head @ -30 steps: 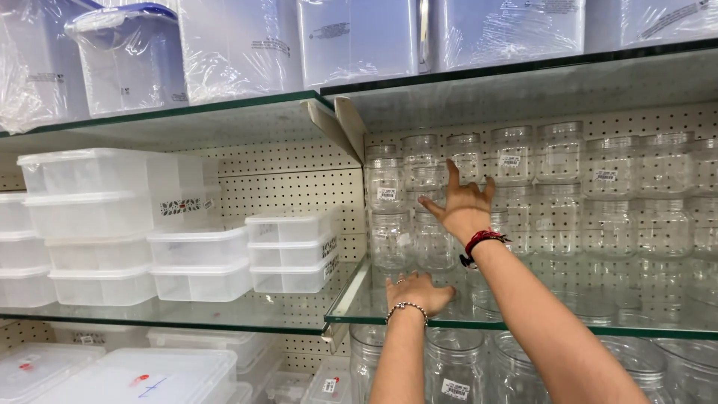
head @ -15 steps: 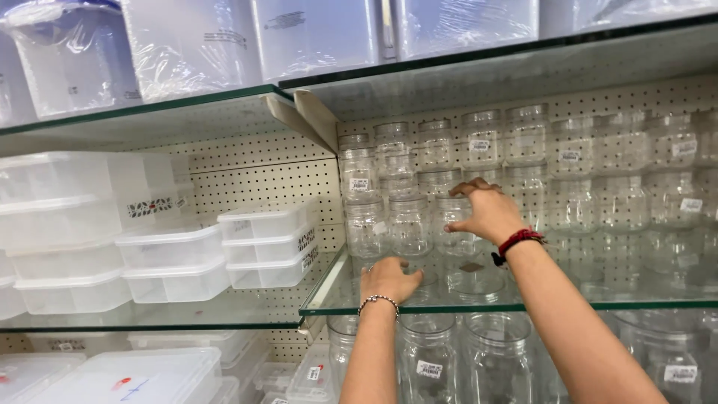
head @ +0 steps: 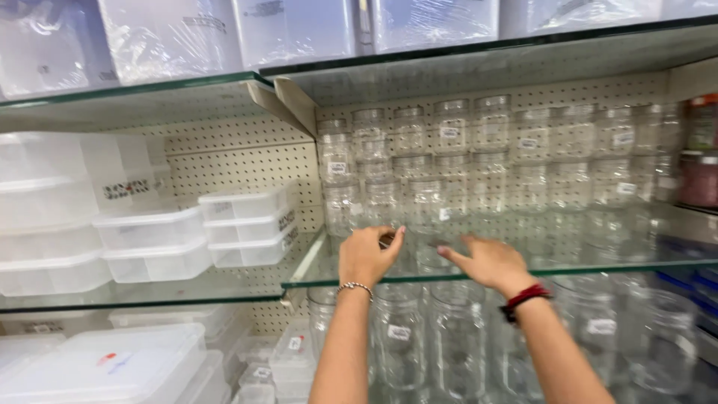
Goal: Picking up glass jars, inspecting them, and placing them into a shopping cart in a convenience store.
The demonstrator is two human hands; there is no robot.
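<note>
Two bare hands reach over the front edge of a glass shelf stocked with clear jars. Much of what they touch is hard to read: glass against glass blurs the outlines, and the shelf's reflections hide where one jar ends and the next begins. The left hand, with a thin bead bracelet at its wrist, curls its fingers around something small and clear at the shelf front; whether it grips a lid or a jar rim cannot be told. The right hand, wearing a red wristband, lies just beside it with fingers loosely spread and pointing left, near a low clear jar; contact cannot be made out.

Behind the hands, stacked rows of clear lidded jars stand against cream pegboard, many bearing a small white rectangular label on the front. Taller clear jars with similar white labels fill the shelf below, partly hidden by both forearms. To the left, stacks of translucent white lidded storage boxes sit on a neighbouring shelf, dark print on their ends too blurred to make out. Plastic-wrapped large bins on the top shelf are cut off by the frame. At the far right edge, a pinkish jar is half cropped.
</note>
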